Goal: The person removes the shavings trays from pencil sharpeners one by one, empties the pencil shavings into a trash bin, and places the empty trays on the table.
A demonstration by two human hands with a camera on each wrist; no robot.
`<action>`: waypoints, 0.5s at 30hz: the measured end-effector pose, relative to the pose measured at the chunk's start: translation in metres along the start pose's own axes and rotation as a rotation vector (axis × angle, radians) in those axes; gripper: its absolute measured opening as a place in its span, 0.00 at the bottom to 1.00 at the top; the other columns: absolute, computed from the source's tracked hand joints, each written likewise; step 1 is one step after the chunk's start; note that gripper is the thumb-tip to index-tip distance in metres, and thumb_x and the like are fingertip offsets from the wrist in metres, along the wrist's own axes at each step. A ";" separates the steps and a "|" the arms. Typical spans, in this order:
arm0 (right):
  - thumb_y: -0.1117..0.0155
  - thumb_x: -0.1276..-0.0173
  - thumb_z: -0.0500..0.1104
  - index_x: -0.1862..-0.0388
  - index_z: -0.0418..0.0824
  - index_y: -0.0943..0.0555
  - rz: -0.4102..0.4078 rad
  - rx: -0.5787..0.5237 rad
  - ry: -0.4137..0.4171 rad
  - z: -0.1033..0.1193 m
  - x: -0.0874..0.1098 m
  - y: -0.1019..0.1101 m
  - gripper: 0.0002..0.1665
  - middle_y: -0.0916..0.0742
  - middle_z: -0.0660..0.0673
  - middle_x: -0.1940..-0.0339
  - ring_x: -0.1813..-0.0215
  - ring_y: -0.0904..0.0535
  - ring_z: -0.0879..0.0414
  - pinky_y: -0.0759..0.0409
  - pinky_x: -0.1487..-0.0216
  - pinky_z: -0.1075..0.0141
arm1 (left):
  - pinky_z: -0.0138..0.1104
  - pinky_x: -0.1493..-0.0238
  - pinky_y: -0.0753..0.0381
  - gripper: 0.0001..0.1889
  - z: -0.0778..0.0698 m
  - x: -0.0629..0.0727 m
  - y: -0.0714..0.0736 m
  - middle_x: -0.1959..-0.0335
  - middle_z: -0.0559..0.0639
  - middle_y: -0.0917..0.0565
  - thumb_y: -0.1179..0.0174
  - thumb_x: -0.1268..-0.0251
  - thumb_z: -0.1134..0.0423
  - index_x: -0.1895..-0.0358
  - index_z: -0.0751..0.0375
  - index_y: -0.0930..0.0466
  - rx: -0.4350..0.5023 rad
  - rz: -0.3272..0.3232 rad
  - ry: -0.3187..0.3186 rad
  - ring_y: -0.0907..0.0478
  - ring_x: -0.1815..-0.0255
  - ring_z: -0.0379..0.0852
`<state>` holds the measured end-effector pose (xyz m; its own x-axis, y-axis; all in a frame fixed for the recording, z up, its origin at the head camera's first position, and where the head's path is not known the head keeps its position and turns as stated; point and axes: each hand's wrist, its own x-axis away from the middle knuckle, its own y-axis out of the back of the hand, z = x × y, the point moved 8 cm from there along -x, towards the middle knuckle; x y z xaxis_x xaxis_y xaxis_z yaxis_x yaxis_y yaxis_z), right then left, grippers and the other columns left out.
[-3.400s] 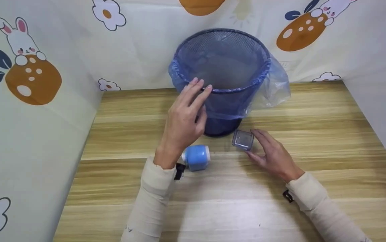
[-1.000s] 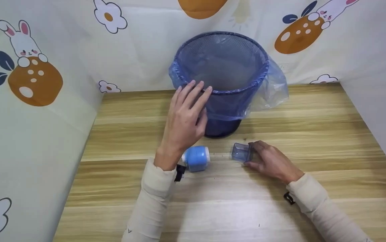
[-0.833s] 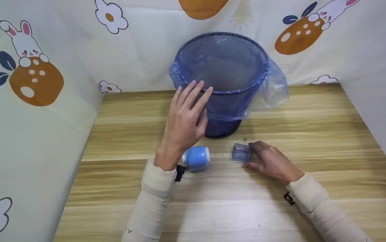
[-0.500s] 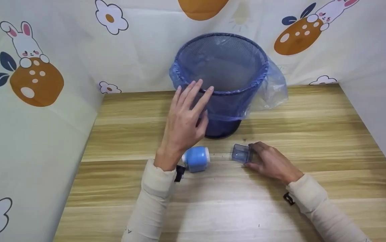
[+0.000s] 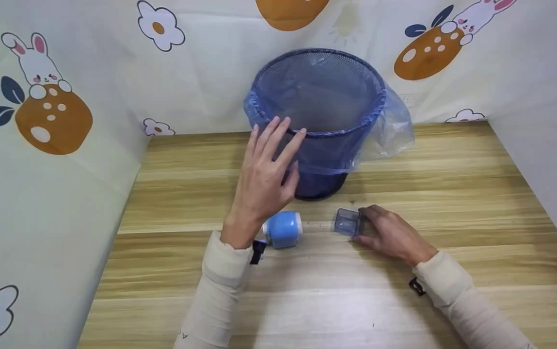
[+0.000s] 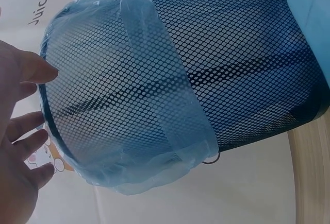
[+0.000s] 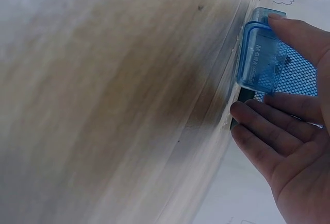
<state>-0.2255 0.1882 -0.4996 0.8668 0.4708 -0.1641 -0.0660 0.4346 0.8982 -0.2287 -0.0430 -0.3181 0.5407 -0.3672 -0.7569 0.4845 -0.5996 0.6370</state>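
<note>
A mesh wastebasket (image 5: 319, 186) stands upright, its rim wrapped in a translucent blue bag (image 5: 326, 150). My left hand (image 5: 263, 182) is at the rim's near left side, fingers extended and spread; in the left wrist view, thumb and fingers lie about the rim. My right hand (image 5: 392, 235) pinches a small see-through plastic shavings box (image 5: 347, 221) between thumb and index finger, just above or on the table. The right wrist view shows lettering on the box (image 7: 256, 59). A blue pencil sharpener with white ends (image 5: 284, 229) sits beside my left wrist.
The wood-grain table (image 5: 326, 300) carries a few tiny dark specks (image 5: 352, 201) in front of the bin. Pale printed sheets (image 5: 200, 87) wall off the back and both sides. The bag's loose end (image 5: 397, 133) hangs at the bin's right.
Since the oldest frame, my right hand has brought the shavings box a little nearer to me and turned it. Over the last second both hands stay nearly still.
</note>
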 end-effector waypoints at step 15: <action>0.22 0.46 0.54 0.41 0.28 0.23 -0.009 -0.028 0.007 -0.001 0.001 0.001 0.42 0.15 0.36 0.51 0.53 0.15 0.43 0.17 0.49 0.50 | 0.54 0.25 0.44 0.28 0.012 0.010 0.007 0.30 0.63 0.30 0.40 0.38 0.69 0.32 0.58 0.27 -0.023 0.020 0.024 0.37 0.26 0.58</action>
<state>-0.2255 0.1899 -0.4991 0.8642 0.4719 -0.1747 -0.0722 0.4599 0.8850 -0.2280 -0.0591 -0.3227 0.5664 -0.3614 -0.7406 0.4891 -0.5759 0.6551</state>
